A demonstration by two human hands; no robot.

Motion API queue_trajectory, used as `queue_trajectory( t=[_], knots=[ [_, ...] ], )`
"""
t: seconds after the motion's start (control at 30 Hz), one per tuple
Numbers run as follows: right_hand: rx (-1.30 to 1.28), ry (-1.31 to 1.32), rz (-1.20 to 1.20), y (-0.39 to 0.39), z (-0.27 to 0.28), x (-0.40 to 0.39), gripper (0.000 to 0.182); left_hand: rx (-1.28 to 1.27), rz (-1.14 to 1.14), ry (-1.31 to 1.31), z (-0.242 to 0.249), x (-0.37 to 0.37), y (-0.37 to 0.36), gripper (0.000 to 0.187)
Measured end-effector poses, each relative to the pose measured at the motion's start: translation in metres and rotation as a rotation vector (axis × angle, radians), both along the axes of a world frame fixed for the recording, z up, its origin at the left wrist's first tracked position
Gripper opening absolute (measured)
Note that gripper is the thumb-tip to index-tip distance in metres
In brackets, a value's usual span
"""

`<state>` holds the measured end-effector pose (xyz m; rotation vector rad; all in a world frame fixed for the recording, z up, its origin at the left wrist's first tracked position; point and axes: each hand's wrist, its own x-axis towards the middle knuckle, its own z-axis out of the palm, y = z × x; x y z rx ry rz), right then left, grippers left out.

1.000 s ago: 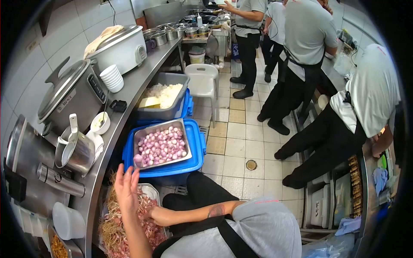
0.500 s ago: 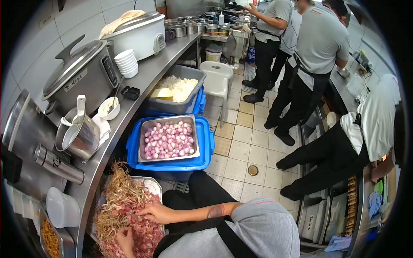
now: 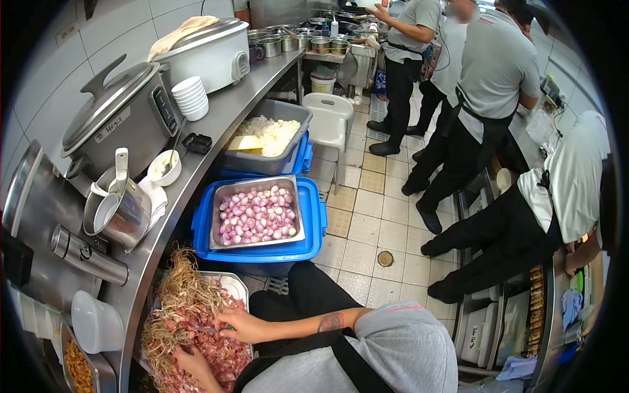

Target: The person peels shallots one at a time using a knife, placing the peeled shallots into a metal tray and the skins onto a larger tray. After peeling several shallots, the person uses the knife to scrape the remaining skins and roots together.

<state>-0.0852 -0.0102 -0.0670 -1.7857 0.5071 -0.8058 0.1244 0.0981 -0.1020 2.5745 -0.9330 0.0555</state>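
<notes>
In the head view, my right hand is closed around a small knife, its blade pointing left over a heap of reddish shallots and peelings. Lower down, my left hand has its fingers curled at the edge of dry, stringy roots; whatever lies in them is too small to make out. The heap lies on a metal tray in front of my knees. Beyond it, peeled purple-white shallots fill a steel pan.
The pan rests on a blue lid; a grey tub of peeled white pieces stands behind. Left is a steel counter with cookers and pots. A white chair is farther off. Several people stand along the right side.
My left hand has shifted slightly up and left toward the roots. My right hand has turned, and the knife blade shows more clearly. Co-workers at the back have shifted slightly.
</notes>
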Motion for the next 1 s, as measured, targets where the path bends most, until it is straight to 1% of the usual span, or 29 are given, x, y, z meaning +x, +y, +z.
queue_trajectory(
  t=[0.07,0.17,0.27,0.37,0.47,0.57,0.67,0.77,0.87,0.9,0.97,1.0],
  knots=[
    [-0.018,0.003,0.015,0.001,0.001,-0.001,0.016,0.054,0.005,0.091,0.000,0.003,-0.002,0.052],
    [-0.034,0.002,0.003,0.001,0.000,-0.001,0.021,0.064,-0.003,0.011,0.002,-0.002,-0.003,0.056],
    [-0.050,0.027,-0.010,0.000,0.001,-0.003,0.027,0.056,-0.007,0.057,0.001,-0.004,-0.006,0.060],
    [-0.078,0.036,0.004,0.001,-0.002,-0.002,0.030,0.125,-0.007,0.048,0.014,-0.012,-0.011,0.065],
    [-0.063,0.045,0.038,0.003,0.002,-0.005,0.029,0.232,0.005,0.181,0.025,-0.010,-0.015,0.068],
    [-0.054,0.050,0.036,0.003,0.001,-0.005,0.028,0.127,-0.097,0.079,0.000,0.009,-0.003,0.070],
    [-0.056,0.047,0.043,0.002,0.002,-0.006,0.026,0.018,-0.218,0.090,-0.016,0.023,0.006,0.053],
    [-0.052,0.044,0.057,0.002,0.003,-0.006,0.026,0.117,-0.153,0.195,0.008,0.007,0.001,0.035],
    [-0.033,0.015,0.064,0.004,-0.004,-0.003,0.025,0.116,-0.153,0.186,0.009,0.001,0.002,0.024],
    [-0.024,0.001,0.066,0.004,-0.003,-0.002,0.025,0.094,-0.146,0.142,0.006,0.000,0.003,0.022],
    [0.001,0.040,0.081,0.003,0.001,-0.004,0.024,0.051,-0.133,0.055,-0.003,0.000,0.004,0.020],
    [0.014,0.061,0.088,0.003,0.005,-0.007,0.023,0.039,-0.156,0.081,-0.002,-0.001,0.003,0.019]
  ],
)
